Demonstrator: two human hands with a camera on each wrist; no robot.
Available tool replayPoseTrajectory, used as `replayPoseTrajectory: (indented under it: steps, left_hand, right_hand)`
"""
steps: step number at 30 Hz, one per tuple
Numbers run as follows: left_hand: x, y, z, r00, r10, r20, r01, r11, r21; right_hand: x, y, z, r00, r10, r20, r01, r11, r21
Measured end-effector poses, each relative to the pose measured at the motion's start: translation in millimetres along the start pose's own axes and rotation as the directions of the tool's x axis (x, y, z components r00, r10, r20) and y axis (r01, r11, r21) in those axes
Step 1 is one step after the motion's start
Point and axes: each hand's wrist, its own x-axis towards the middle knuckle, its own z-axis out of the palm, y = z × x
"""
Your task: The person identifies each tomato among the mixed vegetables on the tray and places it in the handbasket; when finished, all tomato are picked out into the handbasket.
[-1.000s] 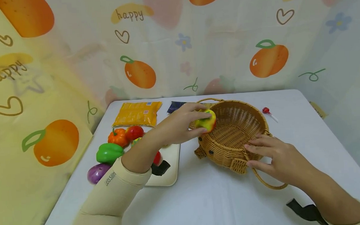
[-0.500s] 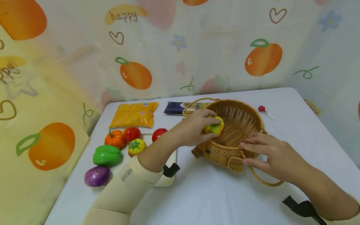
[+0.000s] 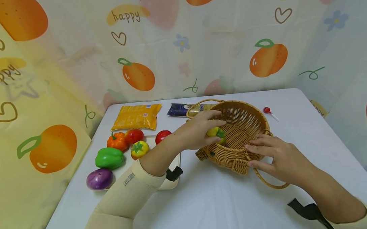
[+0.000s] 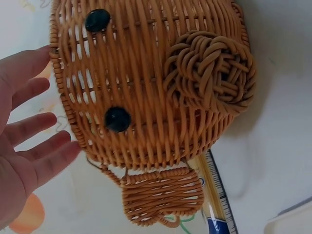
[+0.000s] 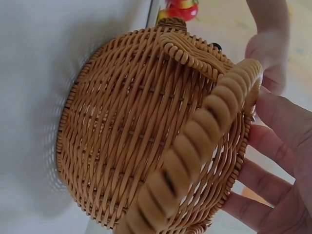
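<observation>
Yellow fruit (image 3: 215,131) in basket (image 3: 225,157), left hand (image 3: 194,132) loose over it.
My left fingers stand wide, contact unclear; my right hand (image 3: 282,155) rests nearly straight-fingered on the rim (image 3: 233,149). Fruit sits just inside the basket's left side. Judged light, stiff, smooth, maybe slippery: best taken round its widest part, thumb opposing fingers. Basket likely light, springy; steady at rim.
</observation>
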Motion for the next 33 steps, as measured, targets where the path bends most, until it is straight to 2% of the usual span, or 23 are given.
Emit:
replayPoseTrajectory:
  steps: [5,13,16,22,33]
  left_hand:
    - [-12.9,-2.3,-5.8,1.000,-0.003,0.004,0.003,1.000,0.021]
    - [-42.6,-18.7,-10.9,0.998,-0.063,0.003,0.062,0.998,0.027]
    - [-55.5,-26.4,-11.2,0.994,-0.103,0.027,0.102,0.994,0.041]
    - [-78.0,-39.4,-10.1,0.972,-0.208,0.106,0.200,0.976,0.085]
    - [-117.8,-64.3,0.8,0.933,-0.327,0.152,0.316,0.944,0.096]
  right_hand:
    - [0.0,-0.3,0.3,1.000,0.009,0.009,-0.009,1.000,-0.013]
    - [0.7,-1.7,0.6,1.000,0.014,0.016,-0.014,1.000,-0.022]
    - [1.1,-2.6,0.8,1.000,0.002,0.003,-0.002,1.000,-0.022]
    - [-0.4,-1.6,0.0,0.999,-0.022,-0.028,0.021,0.999,-0.032]
    - [1.1,-1.7,-0.1,1.000,-0.015,-0.011,0.015,0.999,-0.033]
